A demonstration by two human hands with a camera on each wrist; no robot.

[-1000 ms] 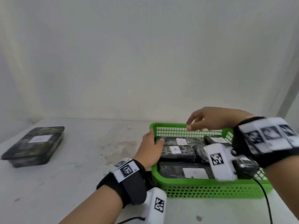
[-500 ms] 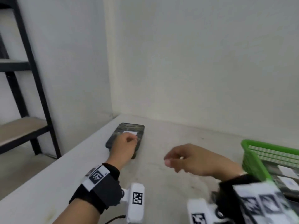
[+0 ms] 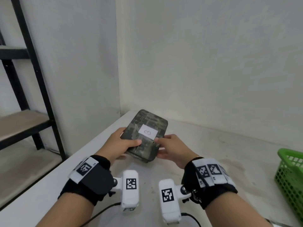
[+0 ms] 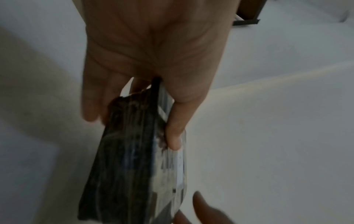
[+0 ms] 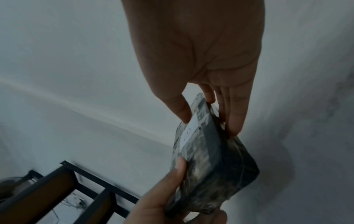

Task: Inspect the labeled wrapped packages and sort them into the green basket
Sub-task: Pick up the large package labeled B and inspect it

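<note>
1. Two white marker-tagged camera units (image 3: 130,186) are seen nearest the viewer, one mounted at each wrist on a black strap.
2. The left hand (image 3: 118,146) is closed on the near left edge of the wrapped package (image 3: 144,136); the thumb is laid across the top face and the fingers are curled beneath, as confirmed in the left wrist view (image 4: 153,60).
3. The right hand (image 3: 173,149) is closed on the near right edge of the same package; the thumb is pressed on the top face next to the label (image 3: 148,131) and the fingers are placed under the side, as shown in the right wrist view (image 5: 197,53).
4. The wrapped package is held between both hands, tilted with its far end raised, above the far left corner of the worktop (image 3: 213,153). Whether its near end touches the surface cannot be told. A dark mottled wrap is seen, and the white label is marked with what reads as the letter B.
5. The green basket (image 3: 291,174) is located at the right edge of the head view, well apart from the package; only its left end is visible.
6. A black-framed shelf (image 3: 24,122) is located to the left, beyond the worktop edge.
7. Plain white walls (image 3: 213,63) are seen behind, meeting in a corner.
</note>
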